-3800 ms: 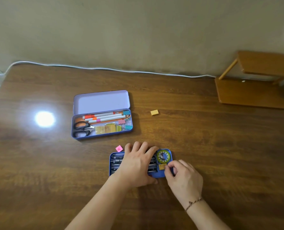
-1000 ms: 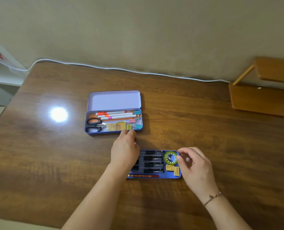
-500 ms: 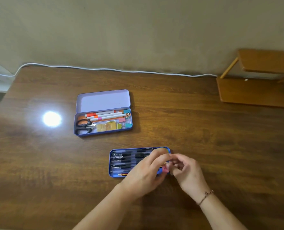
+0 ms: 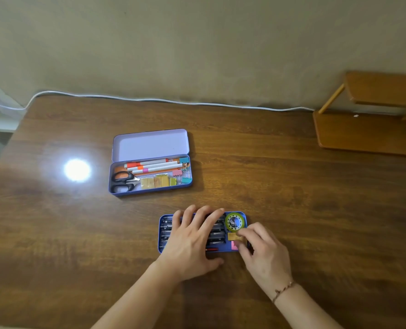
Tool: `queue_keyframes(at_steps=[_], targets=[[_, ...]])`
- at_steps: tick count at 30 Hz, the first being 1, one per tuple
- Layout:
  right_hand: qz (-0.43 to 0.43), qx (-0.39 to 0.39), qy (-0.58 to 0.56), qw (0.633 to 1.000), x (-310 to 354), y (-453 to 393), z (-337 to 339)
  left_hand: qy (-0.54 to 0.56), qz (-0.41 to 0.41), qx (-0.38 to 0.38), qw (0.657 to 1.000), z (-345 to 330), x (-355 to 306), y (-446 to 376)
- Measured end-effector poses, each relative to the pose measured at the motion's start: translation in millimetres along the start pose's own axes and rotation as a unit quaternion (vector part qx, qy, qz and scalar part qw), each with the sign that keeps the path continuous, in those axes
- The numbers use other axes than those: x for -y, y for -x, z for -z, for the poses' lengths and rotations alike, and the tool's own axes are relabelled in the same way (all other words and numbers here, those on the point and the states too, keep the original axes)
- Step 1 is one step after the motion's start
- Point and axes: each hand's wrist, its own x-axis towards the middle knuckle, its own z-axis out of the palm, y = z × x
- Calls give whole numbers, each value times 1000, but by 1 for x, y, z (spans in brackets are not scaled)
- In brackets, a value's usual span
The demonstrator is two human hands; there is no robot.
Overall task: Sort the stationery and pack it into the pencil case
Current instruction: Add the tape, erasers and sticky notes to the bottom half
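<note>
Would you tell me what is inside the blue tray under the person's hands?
The blue tray shows black pens, a green tape roll, a yellow piece, a pink piece. The left hand covers its middle, and the right hand its right corner.

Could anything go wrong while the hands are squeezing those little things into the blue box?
Maybe. The right hand is pushing a pink piece into a crowded corner beside the yellow pieces and tape roll, so something might pop out. The left hand lies flat over the dark pens; lifting it could knock them crooked. The blue tray might also slide on the shiny table.
</note>
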Motion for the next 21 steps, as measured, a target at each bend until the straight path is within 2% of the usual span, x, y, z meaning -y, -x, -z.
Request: queue_keyframes(at_steps=[3,7,13,17,21], targets=[[-112,-23,-27,993,-3,3,7,-2,9,15,1000,6,17,11],[-206,25,-18,978,-1,-3,9,17,21,15,1000,16,50,28],[-258,70,14,964,17,-18,5,97,7,9,995,23,65,25],[-287,41,-35,957,34,-32,9,117,2,-18,993,34,74,26],[-266,23,-40,963,71,-62,10,125,19,-54,990,64,104,24]])
